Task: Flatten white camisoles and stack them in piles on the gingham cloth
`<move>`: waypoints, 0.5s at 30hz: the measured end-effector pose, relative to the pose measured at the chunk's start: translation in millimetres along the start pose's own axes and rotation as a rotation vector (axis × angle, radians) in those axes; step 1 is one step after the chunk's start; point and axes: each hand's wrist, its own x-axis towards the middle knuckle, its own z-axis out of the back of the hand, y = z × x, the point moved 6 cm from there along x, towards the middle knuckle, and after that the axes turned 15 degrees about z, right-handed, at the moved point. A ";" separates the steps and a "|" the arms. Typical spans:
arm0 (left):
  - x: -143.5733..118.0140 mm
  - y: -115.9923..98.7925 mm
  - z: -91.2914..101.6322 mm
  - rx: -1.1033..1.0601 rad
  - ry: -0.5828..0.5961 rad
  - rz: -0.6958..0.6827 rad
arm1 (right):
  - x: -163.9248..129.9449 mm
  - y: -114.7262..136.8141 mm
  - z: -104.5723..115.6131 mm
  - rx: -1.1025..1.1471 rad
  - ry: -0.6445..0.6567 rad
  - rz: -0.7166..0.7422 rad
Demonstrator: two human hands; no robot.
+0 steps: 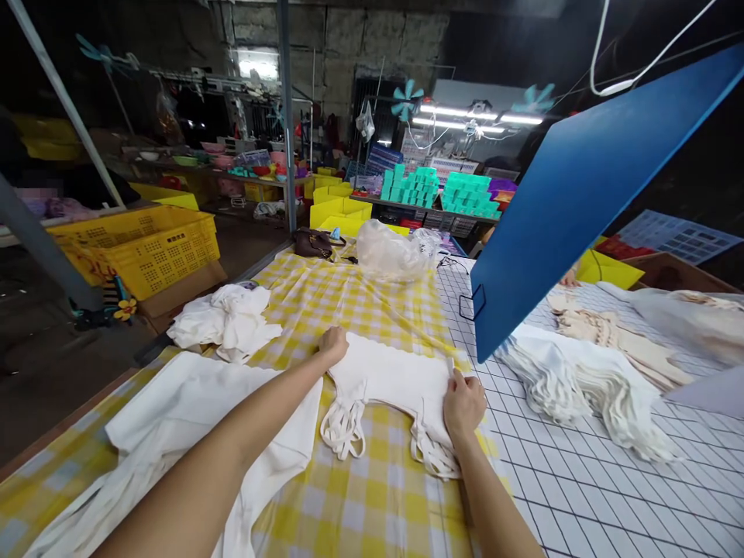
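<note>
A white garment with thin straps (395,372) lies spread over the yellow checked cloth (372,496), its strap loops hanging toward me. At its far left corner my left hand (333,346) is closed on the fabric. My right hand (465,403) grips the right edge, thumb on top. Just left of the garment, partly under my left forearm, is a larger spread of white garments (191,395) with long straps. Behind that sits a crumpled white heap of cloth (229,322).
A tilted blue board (581,186) rises right of centre. Beyond it lie stacked white strappy pieces (581,372) on a grid-patterned cloth (540,480). A clear plastic bag (389,252) and dark handbag (314,242) are at the far end. A yellow crate (156,244) stands left.
</note>
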 end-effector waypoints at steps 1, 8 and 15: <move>0.5 1.0 -1.6 -0.003 -0.014 0.006 | -0.5 0.8 1.1 -0.002 -0.020 0.012; 5.2 7.9 -7.4 -0.052 -0.105 0.080 | -2.4 3.8 6.1 0.014 -0.090 0.028; 6.5 5.6 -11.3 -0.092 -0.117 0.072 | -4.1 -2.0 -0.1 0.116 -0.071 -0.023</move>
